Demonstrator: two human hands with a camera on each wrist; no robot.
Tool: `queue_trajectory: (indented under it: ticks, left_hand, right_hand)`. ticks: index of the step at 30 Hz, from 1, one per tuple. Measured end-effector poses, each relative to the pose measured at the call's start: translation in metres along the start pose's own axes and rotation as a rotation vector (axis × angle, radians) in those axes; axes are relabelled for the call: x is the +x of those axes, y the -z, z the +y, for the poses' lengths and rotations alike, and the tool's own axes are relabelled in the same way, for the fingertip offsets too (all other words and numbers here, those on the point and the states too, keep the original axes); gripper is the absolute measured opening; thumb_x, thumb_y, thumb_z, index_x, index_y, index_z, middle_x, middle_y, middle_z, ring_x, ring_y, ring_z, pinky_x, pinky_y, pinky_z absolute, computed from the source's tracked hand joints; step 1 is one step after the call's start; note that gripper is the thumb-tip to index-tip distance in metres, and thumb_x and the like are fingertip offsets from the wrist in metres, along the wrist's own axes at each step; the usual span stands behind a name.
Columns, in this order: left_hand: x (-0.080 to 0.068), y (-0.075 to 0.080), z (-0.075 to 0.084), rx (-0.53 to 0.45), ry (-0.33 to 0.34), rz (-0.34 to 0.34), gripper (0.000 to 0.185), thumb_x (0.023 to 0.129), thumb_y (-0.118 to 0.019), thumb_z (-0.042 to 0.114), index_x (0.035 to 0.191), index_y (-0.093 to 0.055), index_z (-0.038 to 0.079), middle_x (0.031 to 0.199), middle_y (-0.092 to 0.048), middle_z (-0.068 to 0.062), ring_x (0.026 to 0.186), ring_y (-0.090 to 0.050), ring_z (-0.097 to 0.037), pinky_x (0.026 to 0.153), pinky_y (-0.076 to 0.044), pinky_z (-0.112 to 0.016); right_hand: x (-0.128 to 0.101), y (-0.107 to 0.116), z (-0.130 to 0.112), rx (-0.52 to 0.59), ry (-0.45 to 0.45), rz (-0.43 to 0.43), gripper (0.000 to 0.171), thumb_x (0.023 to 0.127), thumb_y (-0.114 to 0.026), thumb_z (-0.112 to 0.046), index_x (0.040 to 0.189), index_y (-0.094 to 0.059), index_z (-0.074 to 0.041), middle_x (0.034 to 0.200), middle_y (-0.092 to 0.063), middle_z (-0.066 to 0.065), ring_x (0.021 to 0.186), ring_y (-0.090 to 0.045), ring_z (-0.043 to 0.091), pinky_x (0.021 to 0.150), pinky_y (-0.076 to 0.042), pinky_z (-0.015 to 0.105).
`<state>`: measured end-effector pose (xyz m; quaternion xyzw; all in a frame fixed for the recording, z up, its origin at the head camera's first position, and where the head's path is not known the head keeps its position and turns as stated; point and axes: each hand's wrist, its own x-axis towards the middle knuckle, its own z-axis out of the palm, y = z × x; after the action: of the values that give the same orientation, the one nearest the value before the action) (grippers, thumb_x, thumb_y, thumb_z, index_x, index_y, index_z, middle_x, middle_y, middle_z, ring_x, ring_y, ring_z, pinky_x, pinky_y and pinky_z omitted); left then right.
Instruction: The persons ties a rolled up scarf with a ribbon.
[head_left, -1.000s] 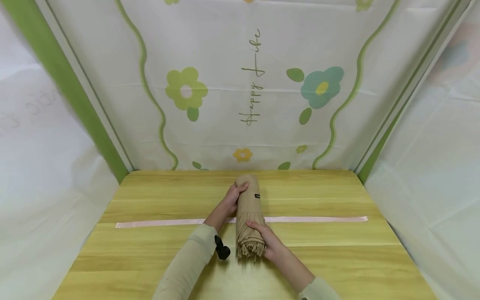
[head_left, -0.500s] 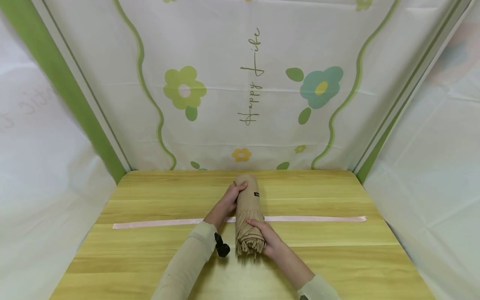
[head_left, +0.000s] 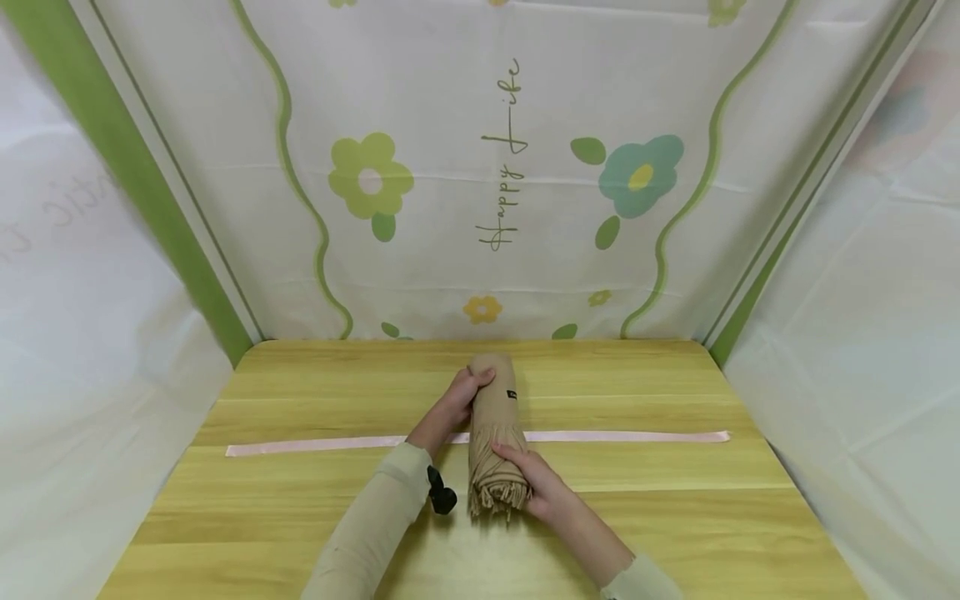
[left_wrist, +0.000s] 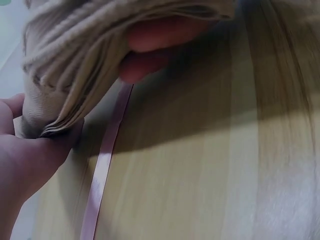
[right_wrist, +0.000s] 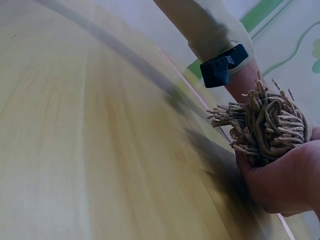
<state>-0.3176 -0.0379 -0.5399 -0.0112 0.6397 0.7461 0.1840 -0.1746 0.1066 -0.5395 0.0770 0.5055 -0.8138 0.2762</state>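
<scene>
A rolled tan scarf (head_left: pixel 492 417) with a fringed near end (head_left: pixel 495 497) lies lengthwise across a pale pink ribbon (head_left: pixel 615 437) on the wooden table (head_left: pixel 675 517). My left hand (head_left: pixel 463 395) grips the roll's far part from the left. My right hand (head_left: pixel 534 482) grips the near part by the fringe. In the left wrist view the folded scarf layers (left_wrist: pixel 75 65) sit against my palm (left_wrist: pixel 30 160), with the ribbon (left_wrist: pixel 102 172) running beneath. In the right wrist view my right hand (right_wrist: pixel 280 180) cups the fringe bundle (right_wrist: pixel 267 127).
The ribbon stretches straight from left (head_left: pixel 300 447) to right across the table's middle. A floral backdrop (head_left: pixel 495 167) printed with "Happy Life" rises behind the table, and white sheets (head_left: pixel 862 333) close both sides. A black device (head_left: pixel 441 497) is strapped at my left wrist.
The scarf roll and both hands have shifted very slightly toward me; both grips are the same.
</scene>
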Motion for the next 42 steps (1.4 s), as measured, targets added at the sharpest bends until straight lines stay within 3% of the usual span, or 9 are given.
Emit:
queue_trajectory:
  ticks: [4,10,18,29,35,42]
  left_hand:
    - [0.0,0.002,-0.002,0.086,-0.009,0.02,0.052,0.102,-0.057,0.024,0.141,-0.042,-0.007,0.133,-0.056,-0.025,0.116,-0.06,-0.033,0.1,-0.051,-0.043]
    - [-0.002,0.004,0.0,0.266,-0.044,0.076,0.068,0.097,-0.065,0.03,0.147,-0.037,-0.008,0.143,-0.048,-0.029,0.127,-0.053,-0.042,0.106,-0.046,-0.052]
    - [-0.005,0.003,0.006,0.468,-0.081,0.143,0.066,0.094,-0.07,0.031,0.142,-0.044,-0.008,0.138,-0.053,-0.028,0.125,-0.055,-0.042,0.103,-0.048,-0.052]
    - [-0.005,0.004,0.01,0.454,-0.096,0.125,0.062,0.094,-0.071,0.026,0.139,-0.047,-0.009,0.138,-0.054,-0.028,0.126,-0.054,-0.041,0.105,-0.048,-0.051]
    - [-0.001,0.001,0.012,0.451,-0.102,0.119,0.065,0.094,-0.071,0.028,0.142,-0.045,-0.008,0.139,-0.053,-0.028,0.127,-0.054,-0.042,0.105,-0.048,-0.051]
    - [-0.003,0.002,0.007,0.526,-0.101,0.12,0.069,0.094,-0.071,0.029,0.143,-0.042,-0.01,0.14,-0.051,-0.03,0.129,-0.052,-0.044,0.105,-0.047,-0.053]
  right_hand:
    - [-0.004,0.0,0.002,0.01,-0.011,-0.022,0.052,0.1,-0.059,-0.029,0.132,-0.038,0.007,0.102,-0.069,0.006,0.091,-0.071,0.016,0.085,-0.059,0.032]
    - [-0.011,0.001,0.0,0.043,-0.029,-0.066,0.059,0.102,-0.056,-0.027,0.142,-0.031,0.01,0.109,-0.069,0.009,0.099,-0.07,0.018,0.091,-0.058,0.034]
    - [-0.022,0.005,-0.005,-0.019,-0.029,-0.07,0.063,0.102,-0.056,-0.025,0.147,-0.027,0.009,0.117,-0.066,0.01,0.106,-0.067,0.02,0.099,-0.054,0.039]
    - [-0.032,0.004,-0.007,-0.139,-0.005,-0.03,0.072,0.099,-0.061,-0.025,0.149,-0.022,0.008,0.128,-0.058,0.016,0.108,-0.065,0.021,0.1,-0.052,0.043]
    - [-0.033,0.004,-0.009,-0.177,0.016,-0.001,0.07,0.098,-0.061,-0.025,0.147,-0.025,0.009,0.124,-0.06,0.015,0.104,-0.066,0.02,0.098,-0.054,0.041]
    - [-0.031,0.006,-0.007,-0.187,0.002,0.0,0.07,0.098,-0.061,-0.025,0.148,-0.025,0.009,0.125,-0.061,0.015,0.106,-0.066,0.02,0.099,-0.053,0.041]
